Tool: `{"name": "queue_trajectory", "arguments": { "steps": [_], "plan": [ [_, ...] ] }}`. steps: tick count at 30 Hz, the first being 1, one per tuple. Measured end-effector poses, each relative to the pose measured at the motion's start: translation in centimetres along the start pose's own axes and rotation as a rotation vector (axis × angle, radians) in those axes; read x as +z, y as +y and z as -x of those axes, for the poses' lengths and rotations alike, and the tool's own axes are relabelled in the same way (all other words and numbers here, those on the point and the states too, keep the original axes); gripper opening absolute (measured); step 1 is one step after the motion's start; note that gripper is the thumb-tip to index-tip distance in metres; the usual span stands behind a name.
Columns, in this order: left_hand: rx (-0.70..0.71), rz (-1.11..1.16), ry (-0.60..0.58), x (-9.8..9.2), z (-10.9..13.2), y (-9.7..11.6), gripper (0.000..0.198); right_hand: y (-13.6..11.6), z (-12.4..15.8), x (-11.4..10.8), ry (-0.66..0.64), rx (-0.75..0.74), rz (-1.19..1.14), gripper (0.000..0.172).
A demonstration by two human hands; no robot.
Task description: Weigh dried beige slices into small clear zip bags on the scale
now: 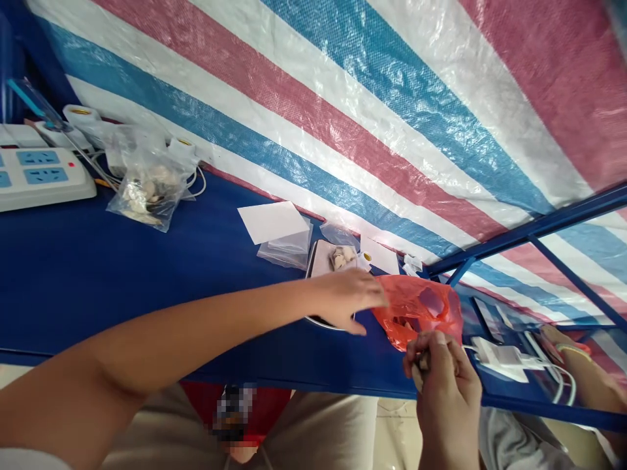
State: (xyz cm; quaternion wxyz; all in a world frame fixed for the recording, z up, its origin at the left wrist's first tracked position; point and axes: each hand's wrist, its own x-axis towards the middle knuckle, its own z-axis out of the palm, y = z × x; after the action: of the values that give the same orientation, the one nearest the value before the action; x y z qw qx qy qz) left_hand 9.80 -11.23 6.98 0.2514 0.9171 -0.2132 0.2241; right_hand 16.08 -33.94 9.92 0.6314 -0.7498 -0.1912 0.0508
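The left hand, fingers spread, is reaching for the red bag at centre-right; the right hand is pinching small pieces, best kept gripped firmly.

1. No text, brand, number or sign can be read in the head view.
2. The white power strip with blue sockets shows only a red dot, no legible marking.
3. The white paper cards look blank.

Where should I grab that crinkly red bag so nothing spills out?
Probably by its bunched upper edge, from above. The red bag lies slumped and soft on the blue table, beside the left hand; the right hand sits just below it. Gathering the top keeps contents low.
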Motion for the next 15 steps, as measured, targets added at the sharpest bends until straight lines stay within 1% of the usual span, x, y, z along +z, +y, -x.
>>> {"name": "queue_trajectory", "arguments": {
  "steps": [1, 3, 5, 6, 7, 9, 11, 12, 14, 15],
  "plan": [
    [0.038, -0.024, -0.011, 1.0, 0.1, 1.1, 0.049, 0.7, -0.1, 0.0, -0.015, 0.039, -0.023, 0.045],
    [0.092, -0.048, 0.003, 2.3, 0.2, 3.3, 0.027, 2.4, -0.2, 0.1, -0.075, 0.166, -0.091, 0.046],
    [0.129, -0.067, 0.078, 2.4, 0.5, 4.6, 0.01, 4.2, -0.6, 0.5, -0.162, 0.298, -0.131, 0.047],
    [0.123, -0.071, 0.144, 2.0, 0.8, 4.7, 0.011, 5.1, -0.9, 0.7, -0.191, 0.334, -0.128, 0.049],
    [0.094, -0.073, 0.226, 1.3, 1.3, 4.5, 0.014, 5.9, -1.3, 0.8, -0.202, 0.348, -0.119, 0.051],
    [-0.038, -0.068, 0.419, -0.6, 2.9, 3.0, 0.019, 7.2, -2.3, 1.1, -0.15, 0.338, -0.1, 0.055],
    [-0.217, -0.099, 0.606, -2.8, 4.9, 0.7, 0.025, 8.2, -3.2, 1.2, -0.042, 0.321, -0.104, 0.055],
    [-0.338, -0.131, 0.697, -3.8, 5.9, -0.4, 0.031, 8.5, -3.5, 1.2, 0.026, 0.308, -0.129, 0.053],
    [-0.547, -0.198, 0.868, -5.2, 7.6, -2.6, 0.044, 8.8, -3.7, 1.4, 0.151, 0.255, -0.199, 0.048],
    [-0.627, -0.216, 0.939, -5.6, 8.2, -3.4, 0.048, 8.8, -3.6, 1.5, 0.184, 0.222, -0.23, 0.046]
  ]
}}
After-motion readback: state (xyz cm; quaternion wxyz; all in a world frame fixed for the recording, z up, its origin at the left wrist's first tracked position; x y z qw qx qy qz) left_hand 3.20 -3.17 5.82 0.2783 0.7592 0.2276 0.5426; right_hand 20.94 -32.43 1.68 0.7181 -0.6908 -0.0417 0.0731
